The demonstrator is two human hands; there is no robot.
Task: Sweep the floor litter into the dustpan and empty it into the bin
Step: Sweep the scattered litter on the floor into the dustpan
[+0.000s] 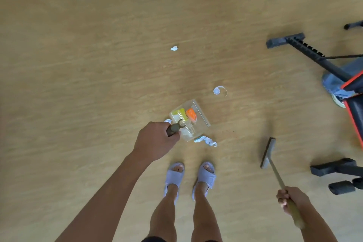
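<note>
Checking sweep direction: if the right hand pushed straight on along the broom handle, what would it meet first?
The right hand aims along the handle at the broom head; past that, only bare floor toward the dustpan, apparently.

Around me spreads a tan wood-grain floor [82, 49], with black exercise equipment [314, 53] standing at my right.

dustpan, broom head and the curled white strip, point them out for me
dustpan [198, 118], head view, clear tray floor
broom head [268, 152], head view, middle of the grey bar
curled white strip [217, 91], head view, its round coiled end
</note>
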